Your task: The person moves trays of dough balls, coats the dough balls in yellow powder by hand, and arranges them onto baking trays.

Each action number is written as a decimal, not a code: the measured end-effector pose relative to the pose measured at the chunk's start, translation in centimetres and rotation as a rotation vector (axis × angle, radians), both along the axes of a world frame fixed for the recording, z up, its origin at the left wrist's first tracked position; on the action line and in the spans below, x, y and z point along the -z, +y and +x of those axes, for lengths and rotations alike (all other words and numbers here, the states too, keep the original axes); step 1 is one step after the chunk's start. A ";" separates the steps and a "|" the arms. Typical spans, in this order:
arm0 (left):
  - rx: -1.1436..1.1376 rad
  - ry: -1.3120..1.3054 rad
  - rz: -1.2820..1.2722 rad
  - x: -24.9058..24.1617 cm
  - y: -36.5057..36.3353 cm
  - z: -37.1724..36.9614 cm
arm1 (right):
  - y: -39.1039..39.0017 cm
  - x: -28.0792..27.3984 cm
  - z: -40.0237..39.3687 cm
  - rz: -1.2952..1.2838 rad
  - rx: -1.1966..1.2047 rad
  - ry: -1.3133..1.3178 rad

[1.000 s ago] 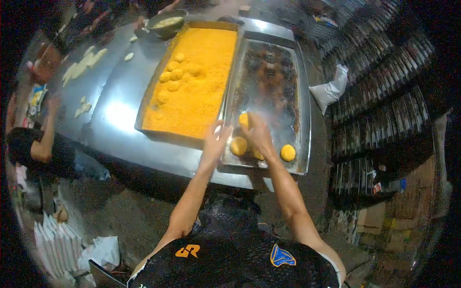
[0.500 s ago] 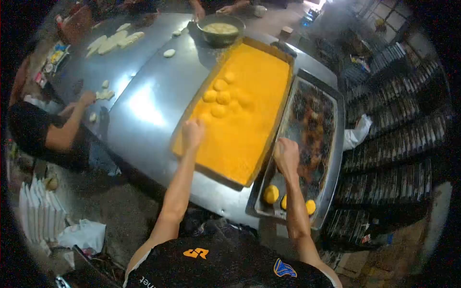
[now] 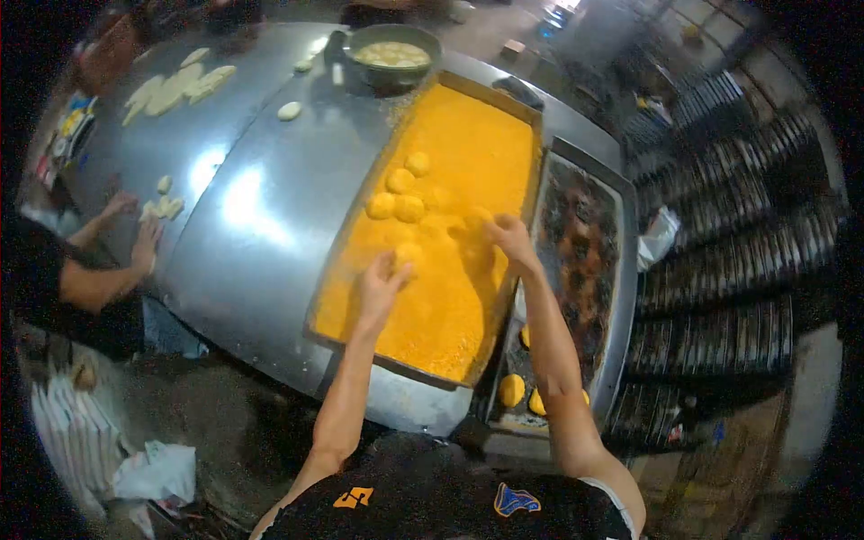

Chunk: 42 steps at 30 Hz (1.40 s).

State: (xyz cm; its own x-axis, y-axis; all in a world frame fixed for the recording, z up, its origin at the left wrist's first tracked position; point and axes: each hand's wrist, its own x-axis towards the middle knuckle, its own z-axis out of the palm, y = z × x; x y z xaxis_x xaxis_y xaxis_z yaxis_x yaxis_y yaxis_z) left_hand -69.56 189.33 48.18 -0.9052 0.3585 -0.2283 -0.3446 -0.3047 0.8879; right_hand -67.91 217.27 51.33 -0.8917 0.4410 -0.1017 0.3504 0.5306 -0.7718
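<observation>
A large rectangular tray (image 3: 389, 362) holds a bed of orange-yellow crumbs (image 3: 432, 328). My left hand (image 3: 380, 286) is low over the crumbs, its thumb and fingers closed around a crumb-coated dough ball (image 3: 410, 256). Toward the tray's right side, my right hand (image 3: 511, 239) has its fingertips closed at the edge of another coated dough piece (image 3: 477, 217); blur softens that contact. Several coated balls (image 3: 409, 209) lie grouped beyond my left hand. Under my right forearm, a dark baking tray (image 3: 605, 349) carries several yellow balls (image 3: 511, 390) at its near end.
A bowl (image 3: 393, 76) with pale pieces in liquid stands behind the crumb tray. Flat dough strips (image 3: 171, 90) lie on the metal table (image 3: 261, 162). At left, a co-worker's hands (image 3: 144, 243) are near small dough pieces (image 3: 164, 209). Stacked trays (image 3: 720, 288) fill the right side.
My right hand has moved from above the baking tray to the crumb tray. My left hand has shifted down and right, opening from a fist to a grasp around a ball. The view has shifted slightly.
</observation>
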 end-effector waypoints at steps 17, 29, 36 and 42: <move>0.757 0.025 0.049 6.9 25.5 22.2 | 8.4 4.7 39.5 0.668 0.463 0.223; 0.527 1.172 -0.871 2.8 19.2 20.3 | 5.2 6.9 32.0 0.768 -0.080 0.091; 0.529 1.422 -1.163 5.2 18.4 21.7 | 4.3 5.4 33.1 0.784 -0.060 0.003; 0.578 1.404 -1.160 5.5 17.9 22.9 | 7.3 5.0 38.3 0.749 0.061 -0.154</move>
State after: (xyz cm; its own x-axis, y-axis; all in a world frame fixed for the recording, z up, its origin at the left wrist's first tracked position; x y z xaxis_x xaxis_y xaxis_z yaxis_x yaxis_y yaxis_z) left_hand -46.66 207.21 42.71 -0.4681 0.8722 0.1423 0.8725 0.4306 0.2308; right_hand -29.57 224.57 46.30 -0.8635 0.4893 0.1225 0.4705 0.8689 -0.1539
